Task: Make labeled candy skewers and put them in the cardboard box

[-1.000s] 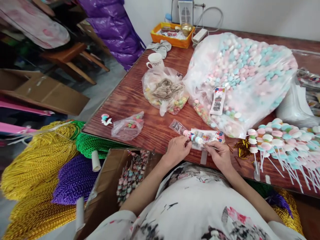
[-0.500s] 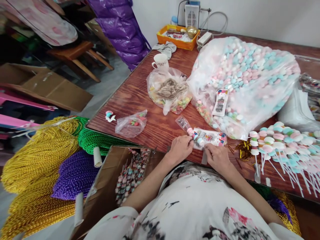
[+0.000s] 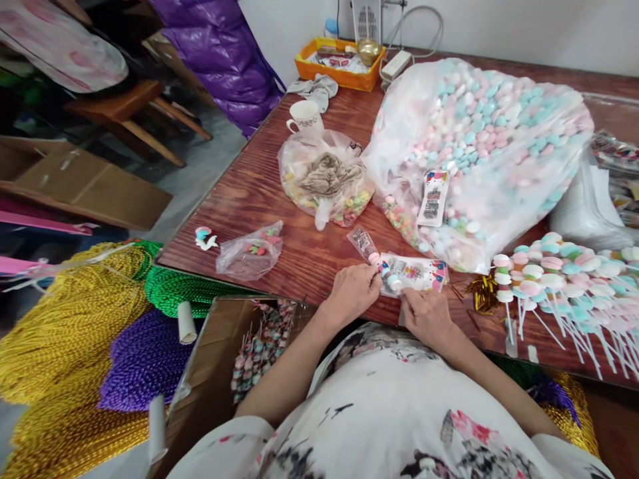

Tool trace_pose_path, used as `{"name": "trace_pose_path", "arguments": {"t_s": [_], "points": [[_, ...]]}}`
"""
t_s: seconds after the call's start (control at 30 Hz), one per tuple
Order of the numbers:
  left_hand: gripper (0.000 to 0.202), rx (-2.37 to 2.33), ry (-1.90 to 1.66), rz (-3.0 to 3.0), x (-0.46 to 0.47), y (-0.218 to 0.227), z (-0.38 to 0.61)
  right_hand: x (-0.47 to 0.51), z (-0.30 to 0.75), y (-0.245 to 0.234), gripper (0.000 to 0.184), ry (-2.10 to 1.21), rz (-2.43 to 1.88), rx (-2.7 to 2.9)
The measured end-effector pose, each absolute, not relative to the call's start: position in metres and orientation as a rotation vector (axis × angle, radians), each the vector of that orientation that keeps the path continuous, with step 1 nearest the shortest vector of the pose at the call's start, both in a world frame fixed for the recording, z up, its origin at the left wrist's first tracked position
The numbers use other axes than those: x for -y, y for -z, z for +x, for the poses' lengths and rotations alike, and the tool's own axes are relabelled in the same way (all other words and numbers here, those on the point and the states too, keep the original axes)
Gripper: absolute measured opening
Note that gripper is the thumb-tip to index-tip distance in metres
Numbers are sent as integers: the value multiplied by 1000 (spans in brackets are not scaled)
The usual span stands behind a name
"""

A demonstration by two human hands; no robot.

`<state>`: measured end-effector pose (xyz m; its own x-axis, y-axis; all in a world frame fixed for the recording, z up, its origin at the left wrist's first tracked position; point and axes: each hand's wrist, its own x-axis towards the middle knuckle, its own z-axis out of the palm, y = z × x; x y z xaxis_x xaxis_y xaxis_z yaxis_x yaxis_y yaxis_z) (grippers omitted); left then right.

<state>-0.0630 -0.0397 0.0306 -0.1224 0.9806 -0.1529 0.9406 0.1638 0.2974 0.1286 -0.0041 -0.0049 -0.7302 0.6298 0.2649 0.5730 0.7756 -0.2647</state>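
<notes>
A candy skewer [image 3: 383, 267] with pink, blue and white pieces lies slanted in a clear printed wrapper [image 3: 360, 242] near the table's front edge. My left hand [image 3: 354, 287] is closed on its side, fingertips at the candy pieces. At the skewer's lower end, my right hand [image 3: 426, 313] pinches the wrapper's bottom; the stick is hidden there. Printed cards or wrappers [image 3: 417, 271] lie flat just behind my right hand. To the right rests a pile of candy skewers [image 3: 564, 279] with white sticks pointing toward me.
A big clear bag of marshmallow-like candies [image 3: 504, 133] fills the back right. Left of it are a smaller candy bag [image 3: 324, 176], a white cup [image 3: 305, 117] and an orange tray [image 3: 344, 78]. Below the left edge stands a cardboard box [image 3: 214, 352] holding finished-looking skewers, beside bead strands [image 3: 64, 319].
The whole view has shifted slightly, so the table items sit a little farther left and higher. Both hands keep nearly the same grip at the wrapped skewer.
</notes>
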Motion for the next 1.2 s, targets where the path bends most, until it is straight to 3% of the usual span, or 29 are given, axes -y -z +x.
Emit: {"name": "trace_pose_path", "arguments": {"t_s": [0.37, 0.77, 0.97, 1.2], "points": [[24, -2152, 1, 1852, 29, -35, -57, 5, 127, 4, 19, -205, -863, 2626], [23, -2003, -462, 2301, 29, -27, -80, 1, 130, 9, 14, -203, -872, 2606], [52, -1599, -89, 2523, 8, -49, -112, -9, 135, -3, 17, -129, -745, 2554], [19, -1451, 34, 2521, -11, -52, -120, -25, 131, -25, 19, 26, -639, 2476]]}}
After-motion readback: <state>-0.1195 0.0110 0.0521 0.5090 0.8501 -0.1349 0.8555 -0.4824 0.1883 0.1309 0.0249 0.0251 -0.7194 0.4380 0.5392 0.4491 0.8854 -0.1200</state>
